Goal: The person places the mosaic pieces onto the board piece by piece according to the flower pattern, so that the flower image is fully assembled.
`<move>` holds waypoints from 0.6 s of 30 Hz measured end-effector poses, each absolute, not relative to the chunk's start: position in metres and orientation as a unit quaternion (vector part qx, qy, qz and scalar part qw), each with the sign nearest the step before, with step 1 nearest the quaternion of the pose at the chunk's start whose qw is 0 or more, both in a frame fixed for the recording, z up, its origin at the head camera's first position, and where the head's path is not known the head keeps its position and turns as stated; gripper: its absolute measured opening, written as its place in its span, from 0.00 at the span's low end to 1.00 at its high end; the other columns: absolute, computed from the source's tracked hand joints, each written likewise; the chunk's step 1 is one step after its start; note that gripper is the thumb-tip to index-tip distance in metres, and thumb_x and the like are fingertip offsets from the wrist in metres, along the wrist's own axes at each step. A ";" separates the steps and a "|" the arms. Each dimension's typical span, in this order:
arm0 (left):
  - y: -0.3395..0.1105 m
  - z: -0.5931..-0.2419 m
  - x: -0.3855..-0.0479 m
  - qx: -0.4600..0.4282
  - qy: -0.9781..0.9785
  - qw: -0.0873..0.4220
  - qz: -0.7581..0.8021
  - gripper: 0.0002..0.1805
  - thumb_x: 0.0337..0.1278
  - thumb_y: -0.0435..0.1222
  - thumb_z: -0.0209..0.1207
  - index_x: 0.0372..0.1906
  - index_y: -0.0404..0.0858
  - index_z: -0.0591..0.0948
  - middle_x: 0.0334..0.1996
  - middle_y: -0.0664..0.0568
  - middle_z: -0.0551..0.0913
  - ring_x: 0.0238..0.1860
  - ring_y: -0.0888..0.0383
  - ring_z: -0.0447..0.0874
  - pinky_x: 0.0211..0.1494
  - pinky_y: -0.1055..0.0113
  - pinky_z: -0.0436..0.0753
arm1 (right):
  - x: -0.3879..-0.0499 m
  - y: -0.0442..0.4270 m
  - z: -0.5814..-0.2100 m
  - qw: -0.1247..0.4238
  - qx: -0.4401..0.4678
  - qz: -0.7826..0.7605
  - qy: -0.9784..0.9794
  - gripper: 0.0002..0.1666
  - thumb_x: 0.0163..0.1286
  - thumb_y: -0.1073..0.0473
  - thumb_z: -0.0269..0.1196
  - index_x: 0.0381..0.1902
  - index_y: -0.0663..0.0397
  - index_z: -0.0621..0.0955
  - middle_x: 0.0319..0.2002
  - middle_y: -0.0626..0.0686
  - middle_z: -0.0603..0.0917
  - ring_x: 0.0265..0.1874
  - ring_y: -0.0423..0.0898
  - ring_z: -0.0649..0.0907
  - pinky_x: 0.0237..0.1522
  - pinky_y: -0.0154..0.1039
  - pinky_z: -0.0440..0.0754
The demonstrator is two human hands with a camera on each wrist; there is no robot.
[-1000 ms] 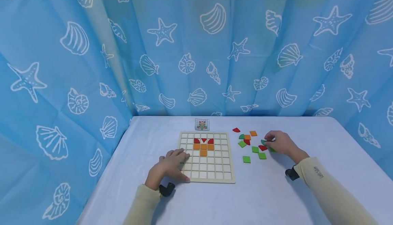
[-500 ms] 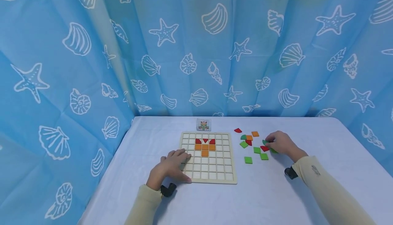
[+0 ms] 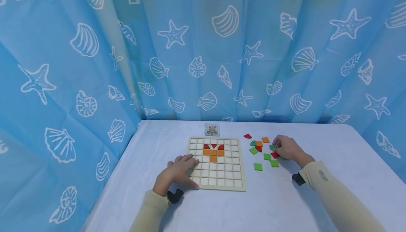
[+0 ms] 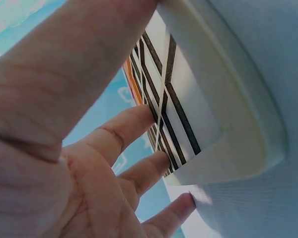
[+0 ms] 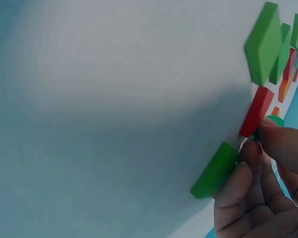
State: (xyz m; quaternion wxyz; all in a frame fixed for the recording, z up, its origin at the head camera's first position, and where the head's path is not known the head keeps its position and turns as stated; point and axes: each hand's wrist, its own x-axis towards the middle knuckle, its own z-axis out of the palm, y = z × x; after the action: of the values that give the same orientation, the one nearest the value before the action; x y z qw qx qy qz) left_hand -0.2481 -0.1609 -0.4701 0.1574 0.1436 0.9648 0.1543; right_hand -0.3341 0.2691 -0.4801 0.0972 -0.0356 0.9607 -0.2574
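Note:
My left hand point(image 3: 177, 173) rests with spread fingers on the left edge of a square wooden grid board point(image 3: 219, 189); its thumb lies at the front rim. On the board, red tiles point(image 3: 214, 146) and orange square tiles point(image 3: 213, 159) form a small figure. My right hand point(image 3: 290, 150) pinches a dark green rounded tile point(image 5: 275, 120) between thumb and fingers, low over the table. Beside those fingers lie a red rounded tile point(image 5: 257, 111) and a light green tile point(image 5: 216, 171), the latter partly covered by the hand in the head view.
Right of the board lie several loose tiles, among them a green square point(image 3: 258, 167), an orange square point(image 3: 265, 140) and a red quarter-circle point(image 3: 247, 136). A small pattern card point(image 3: 211, 130) lies behind the board. A blue shell-print curtain point(image 3: 203, 49) hangs behind the white-covered table point(image 3: 222, 214).
The right hand, pinching the dark green tile, has shifted slightly left relative to the loose tiles. The left hand stays on the board. The head view has turned a little.

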 end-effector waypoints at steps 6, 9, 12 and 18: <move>-0.163 -0.471 -0.248 0.146 0.964 0.159 0.156 0.50 0.40 0.54 0.78 0.72 0.48 0.71 0.77 0.46 0.61 0.75 0.39 0.55 0.69 0.31 0.58 | -0.336 0.265 -0.480 0.090 -0.035 -0.257 0.962 0.14 0.69 0.61 0.65 0.48 0.66 0.80 0.39 0.60 0.81 0.38 0.53 0.78 0.40 0.45 0.82; -0.163 -0.470 -0.248 0.146 0.964 0.161 0.152 0.50 0.41 0.54 0.78 0.73 0.48 0.70 0.77 0.46 0.61 0.75 0.39 0.54 0.69 0.31 0.57 | -0.338 0.262 -0.476 0.079 -0.036 -0.267 0.960 0.14 0.70 0.60 0.64 0.48 0.65 0.81 0.41 0.60 0.82 0.39 0.54 0.78 0.42 0.45 0.83; -0.163 -0.471 -0.249 0.147 0.965 0.159 0.151 0.50 0.41 0.54 0.78 0.73 0.48 0.70 0.77 0.46 0.61 0.75 0.39 0.55 0.69 0.31 0.57 | -0.340 0.256 -0.470 0.067 -0.040 -0.284 0.956 0.14 0.71 0.60 0.63 0.49 0.65 0.81 0.45 0.62 0.82 0.41 0.54 0.79 0.44 0.46 0.84; -0.162 -0.473 -0.248 0.143 0.964 0.158 0.157 0.50 0.41 0.53 0.78 0.72 0.48 0.70 0.77 0.46 0.61 0.76 0.39 0.54 0.70 0.31 0.57 | -0.342 0.246 -0.465 0.066 -0.054 -0.314 0.946 0.16 0.71 0.59 0.63 0.51 0.65 0.82 0.42 0.59 0.84 0.38 0.52 0.80 0.42 0.43 0.84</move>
State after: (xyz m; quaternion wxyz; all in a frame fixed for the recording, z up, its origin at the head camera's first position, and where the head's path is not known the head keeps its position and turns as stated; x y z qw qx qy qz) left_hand -0.2484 -0.1619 -0.4725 0.1582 0.1430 0.9644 0.1567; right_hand -0.3416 0.2455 -0.4652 0.0660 -0.0535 0.9457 -0.3139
